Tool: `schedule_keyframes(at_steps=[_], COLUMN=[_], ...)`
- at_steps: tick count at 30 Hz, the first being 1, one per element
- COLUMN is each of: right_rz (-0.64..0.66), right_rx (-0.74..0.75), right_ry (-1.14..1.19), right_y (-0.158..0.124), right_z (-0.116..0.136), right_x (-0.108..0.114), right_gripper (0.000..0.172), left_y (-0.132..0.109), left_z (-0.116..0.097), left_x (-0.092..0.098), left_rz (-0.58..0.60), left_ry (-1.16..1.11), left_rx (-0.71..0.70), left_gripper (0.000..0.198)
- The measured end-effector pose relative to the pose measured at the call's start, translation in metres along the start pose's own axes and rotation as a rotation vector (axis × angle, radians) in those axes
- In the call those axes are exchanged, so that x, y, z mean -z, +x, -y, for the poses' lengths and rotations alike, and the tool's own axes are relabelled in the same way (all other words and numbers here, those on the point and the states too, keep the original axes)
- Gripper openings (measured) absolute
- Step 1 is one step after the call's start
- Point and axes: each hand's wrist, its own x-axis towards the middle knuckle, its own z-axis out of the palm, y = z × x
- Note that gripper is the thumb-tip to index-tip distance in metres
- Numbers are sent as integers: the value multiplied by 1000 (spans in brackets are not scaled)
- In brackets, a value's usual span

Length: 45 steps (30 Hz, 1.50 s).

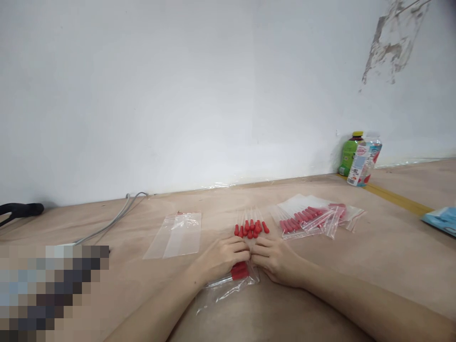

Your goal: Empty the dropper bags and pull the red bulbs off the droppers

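Both hands meet at a clear zip bag (pixel 228 294) near the front of the table. Inside it lie several glass droppers (pixel 240 271) with red bulbs pointing right. My left hand (pixel 226 256) is closed over the bag's upper part, partly covering the droppers. My right hand (pixel 274 259) has its fingers curled in a pinch at the bag's right end; the exact grip is hidden. Just beyond my fingertips lies a loose group of droppers (pixel 251 228), bulbs towards me.
Flat unfilled zip bags (pixel 183 237) lie to the left. Bags filled with droppers (pixel 309 218) overlap on the right. Two drink bottles (pixel 359 161) stand by the wall. A blue packet (pixel 441 221) sits at the right edge, a grey cable (pixel 119 218) and a black object (pixel 21 209) at left.
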Motion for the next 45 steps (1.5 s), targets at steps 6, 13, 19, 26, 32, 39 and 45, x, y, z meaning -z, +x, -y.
schedule_keyframes(at_steps=[6, 13, 19, 26, 32, 39, 45], right_rz=[54, 104, 32, -12, 25, -113, -84], right_rx=[-6, -82, -422, -654, -707, -806, -769], right_ry=[-10, 299, 549, 755, 589, 891, 998], right_y=[0, -2, 5, 9, 15, 9, 13], right_z=[0, 4, 10, 15, 18, 19, 18], right_x=[5, 21, 16, -1, -1, -16, -24], right_gripper=[19, 13, 20, 12, 7, 26, 12], left_y=[-4, -12, -10, -52, -62, -57, -55], left_z=[5, 13, 0, -25, -23, -23, -25], left_x=[6, 27, 29, 7, -1, 1, 3], left_rz=[-54, -115, -44, -76, -79, -130, -132], left_ry=[-132, -91, -151, -454, -511, -537, -548], left_rx=[62, 159, 135, 526, 545, 547, 538], left_gripper=[26, 25, 28, 51, 60, 55, 53])
